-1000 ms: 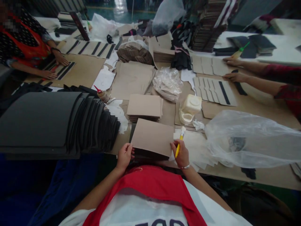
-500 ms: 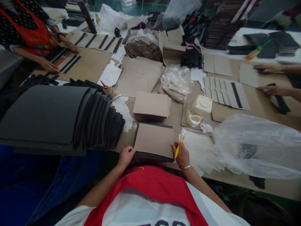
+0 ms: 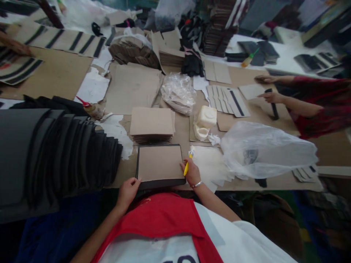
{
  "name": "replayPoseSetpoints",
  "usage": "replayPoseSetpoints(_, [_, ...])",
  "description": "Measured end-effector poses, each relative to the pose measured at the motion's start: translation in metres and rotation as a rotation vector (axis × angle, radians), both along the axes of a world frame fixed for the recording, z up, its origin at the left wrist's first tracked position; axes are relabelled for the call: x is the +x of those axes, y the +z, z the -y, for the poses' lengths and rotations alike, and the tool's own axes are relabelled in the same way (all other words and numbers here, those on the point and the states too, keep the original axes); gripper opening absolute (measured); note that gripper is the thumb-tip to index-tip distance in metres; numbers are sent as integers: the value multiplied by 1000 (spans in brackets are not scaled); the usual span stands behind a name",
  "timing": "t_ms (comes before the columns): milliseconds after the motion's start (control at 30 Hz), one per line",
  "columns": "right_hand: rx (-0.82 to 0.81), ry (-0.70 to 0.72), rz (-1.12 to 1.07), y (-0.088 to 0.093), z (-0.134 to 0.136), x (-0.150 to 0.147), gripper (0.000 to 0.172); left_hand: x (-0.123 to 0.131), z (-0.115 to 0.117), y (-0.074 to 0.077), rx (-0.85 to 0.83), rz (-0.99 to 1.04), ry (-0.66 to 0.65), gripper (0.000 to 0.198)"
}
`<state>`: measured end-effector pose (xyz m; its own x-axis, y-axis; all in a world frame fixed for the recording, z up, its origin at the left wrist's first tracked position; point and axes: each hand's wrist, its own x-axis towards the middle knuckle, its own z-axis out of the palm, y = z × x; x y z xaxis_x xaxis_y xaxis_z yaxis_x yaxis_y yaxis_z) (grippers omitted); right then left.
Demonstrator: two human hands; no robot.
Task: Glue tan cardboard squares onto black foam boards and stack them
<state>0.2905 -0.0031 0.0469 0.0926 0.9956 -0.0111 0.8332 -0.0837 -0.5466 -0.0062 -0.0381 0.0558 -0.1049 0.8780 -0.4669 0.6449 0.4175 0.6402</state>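
The board (image 3: 159,162) is showing plain tan, with the sheet (image 3: 161,183) beneath it showing black around the edges. The brush (image 3: 187,168) is displaying a yellow handle. The apron (image 3: 164,212) is standing out solid red over a white shirt (image 3: 246,239) bearing dark lettering. The thick stack (image 3: 16,146) at the left is looking dark grey. The container (image 3: 207,116) is appearing cream, while the small bottle (image 3: 95,111) is sporting a red nozzle. Pale cards (image 3: 65,41) at the far left are carrying black stripes.
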Motion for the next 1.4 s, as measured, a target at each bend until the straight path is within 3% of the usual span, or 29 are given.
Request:
replayPoseSetpoints(433, [-66,-36,-7,0,-5,-2,18,6,-3,12,-8,32,87,41])
replayPoseSetpoints(800, [-105,-54,42,-1,-7,-2,27,4,-4,3,35,1,66,36])
replayPoseSetpoints(1100, [-32,-11,55,-2,-6,-2,29,1,0,0,25,-14,126,34])
replayPoseSetpoints(1233, [-45,-15,64,-2,-9,-3,31,-1,-2,2,15,-55,64,35])
replayPoseSetpoints(1333, [-89,-24,90,2,-11,-6,28,-5,-8,11,-38,-178,-66,36])
replayPoseSetpoints(1400, [-109,-13,108,6,-12,-7,25,-6,-14,20,21,-326,-167,32])
